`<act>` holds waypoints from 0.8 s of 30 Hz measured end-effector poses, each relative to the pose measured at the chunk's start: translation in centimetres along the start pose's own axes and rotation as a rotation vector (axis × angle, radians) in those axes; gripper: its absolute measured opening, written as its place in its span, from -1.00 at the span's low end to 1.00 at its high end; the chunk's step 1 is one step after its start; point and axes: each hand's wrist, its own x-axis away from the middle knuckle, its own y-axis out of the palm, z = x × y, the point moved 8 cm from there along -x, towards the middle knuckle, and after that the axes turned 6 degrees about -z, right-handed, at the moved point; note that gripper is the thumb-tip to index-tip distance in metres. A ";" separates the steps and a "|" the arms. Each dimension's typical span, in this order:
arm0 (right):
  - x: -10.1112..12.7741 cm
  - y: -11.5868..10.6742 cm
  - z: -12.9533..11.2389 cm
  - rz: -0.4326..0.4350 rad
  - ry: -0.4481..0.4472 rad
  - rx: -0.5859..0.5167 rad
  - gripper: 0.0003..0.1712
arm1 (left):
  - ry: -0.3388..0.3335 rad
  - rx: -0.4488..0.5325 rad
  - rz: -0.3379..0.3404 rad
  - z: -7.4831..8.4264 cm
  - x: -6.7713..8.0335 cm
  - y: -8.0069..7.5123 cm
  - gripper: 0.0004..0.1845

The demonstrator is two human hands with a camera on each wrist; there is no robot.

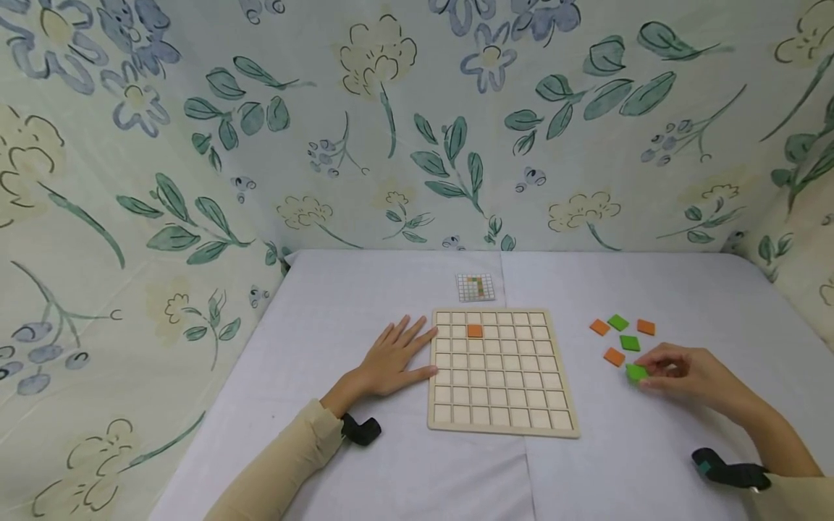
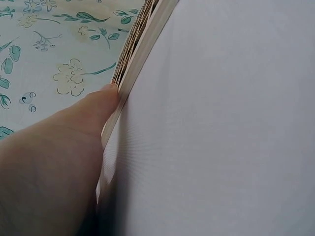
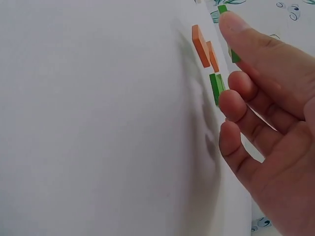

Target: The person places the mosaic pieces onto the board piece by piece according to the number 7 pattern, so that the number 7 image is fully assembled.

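Pattern card (image 1: 476,287) too small to read; right hand (image 1: 684,373) hides part of green tile (image 1: 635,373).
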 end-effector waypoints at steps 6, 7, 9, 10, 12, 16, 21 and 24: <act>-1.1 -0.2 -1.6 0.040 -0.026 0.002 -0.67 | 0.005 0.006 0.008 0.1 0.0 -0.1 -0.14; -1.3 -0.2 -1.8 0.046 -0.029 0.002 -0.66 | 0.004 0.007 0.006 0.1 0.1 -0.1 -0.14; -1.7 -0.2 -2.4 0.053 -0.044 -0.003 -0.66 | 0.004 0.006 0.004 0.1 0.1 -0.1 -0.14; -2.0 -0.2 -2.6 0.058 -0.052 -0.004 -0.66 | 0.002 0.005 0.000 0.0 0.0 0.0 -0.14; -2.5 -0.1 -3.2 0.061 -0.067 -0.008 -0.67 | 0.002 0.004 0.000 0.0 0.0 0.0 -0.14; -3.6 0.3 -4.3 0.051 -0.084 -0.027 -0.69 | 0.002 -0.001 0.003 0.0 0.0 0.1 -0.13; -5.2 0.8 -5.6 0.047 -0.071 -0.044 -0.67 | 0.002 -0.001 0.000 0.0 0.0 0.1 -0.13; -6.1 1.2 -6.4 0.045 -0.075 -0.052 -0.66 | -0.002 -0.001 -0.007 -0.1 0.0 0.2 -0.12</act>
